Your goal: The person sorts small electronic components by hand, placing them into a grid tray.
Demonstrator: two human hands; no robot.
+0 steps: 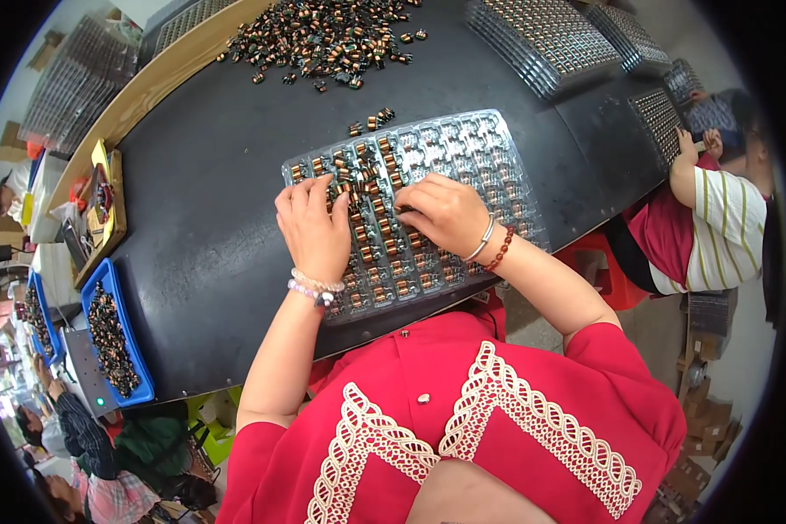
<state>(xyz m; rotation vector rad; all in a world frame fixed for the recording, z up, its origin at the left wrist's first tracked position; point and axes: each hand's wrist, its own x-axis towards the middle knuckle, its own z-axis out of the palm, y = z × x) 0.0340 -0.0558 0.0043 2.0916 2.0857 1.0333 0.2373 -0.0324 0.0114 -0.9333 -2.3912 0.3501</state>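
Observation:
A clear plastic blister tray (508, 157) lies at a slant before me, with rows of small pockets. Copper-wound coils (381, 218) with dark ends fill many pockets on its left side; some lie loose in a heap on top near the far left. My left hand (314, 231) is over the tray's left part, thumb and fingers closed around coils at the heap's edge. Over the middle is my right hand (445, 214), fingers bent and drawn together at a coil column; what lies between its fingertips is hidden. Many pockets on the far right hold no coil.
A big pile of coils (323, 39) covers the dark table's (210, 175) far side. Stacked filled trays (546, 39) stand far right. At left are a blue bin (144, 367) of parts and a wooden edge board (140, 87). Another person (725, 227) works at right.

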